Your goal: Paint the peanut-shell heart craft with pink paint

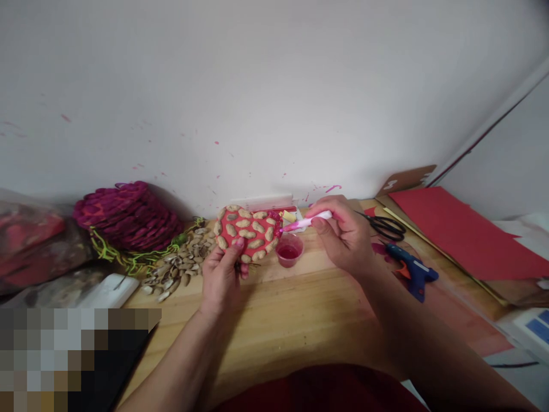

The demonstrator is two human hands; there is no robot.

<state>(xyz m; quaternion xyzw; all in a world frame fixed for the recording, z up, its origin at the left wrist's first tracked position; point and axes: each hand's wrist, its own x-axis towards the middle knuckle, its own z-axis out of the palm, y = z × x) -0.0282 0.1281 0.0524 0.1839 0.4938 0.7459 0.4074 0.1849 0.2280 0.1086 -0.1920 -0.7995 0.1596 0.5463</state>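
Note:
My left hand [222, 274] grips the lower edge of a red board [234, 228] covered with peanut shells, thumb on its front. In my right hand [341, 232] is a white brush [315, 220] with a pink-stained end, pinched between thumb and fingers. Its tip meets the right edge of the board, where some shells are coloured magenta. Just below the tip, a small clear cup [289, 258] of dark pink liquid stands on the wooden table [274, 320].
Loose shells [182, 260] lie left of my left hand, beside stacked magenta pieces [126, 217] with green strings. At right are black scissors [388, 227], a blue glue gun [414, 270] and red sheets [467, 232]. The wall [257, 103] rises behind.

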